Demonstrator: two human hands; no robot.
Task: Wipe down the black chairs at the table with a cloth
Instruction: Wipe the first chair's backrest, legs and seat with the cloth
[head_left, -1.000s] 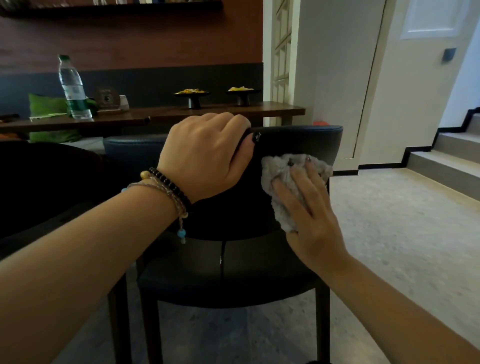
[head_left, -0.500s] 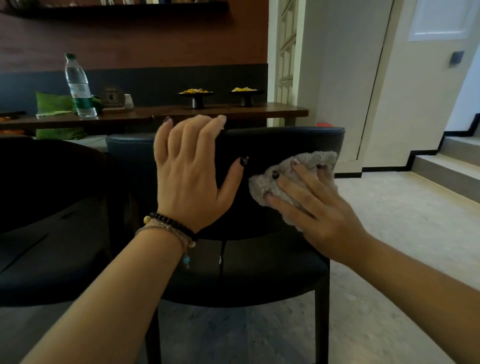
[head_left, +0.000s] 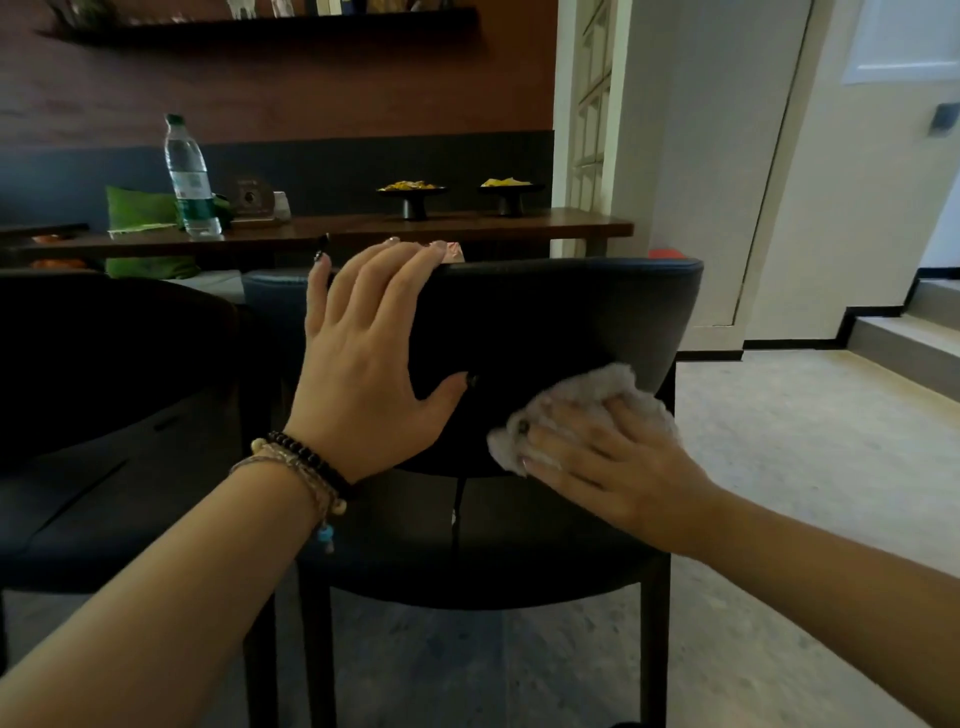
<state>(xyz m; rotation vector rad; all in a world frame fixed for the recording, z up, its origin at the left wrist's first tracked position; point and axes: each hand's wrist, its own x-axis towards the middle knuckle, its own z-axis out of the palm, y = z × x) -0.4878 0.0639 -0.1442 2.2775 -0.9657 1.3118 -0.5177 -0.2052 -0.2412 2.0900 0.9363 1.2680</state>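
Right hand (head_left: 618, 467) lay flat, fingers spread, pressing grey cloth (head_left: 582, 410) against lower right of black chair (head_left: 545, 322) backrest. Left hand (head_left: 369, 358) splayed flat on backrest, fingertips at top edge. Table (head_left: 467, 228) stood beyond with water bottle (head_left: 189, 176).

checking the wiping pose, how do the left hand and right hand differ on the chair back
The left hand lies bare and flat on the chair back, fingertips at its top edge; the right hand presses a grey cloth low, near the bottom edge. The left wrist wears beaded bracelets; the right wrist shows none. Both rest with straight fingers on the same backrest.
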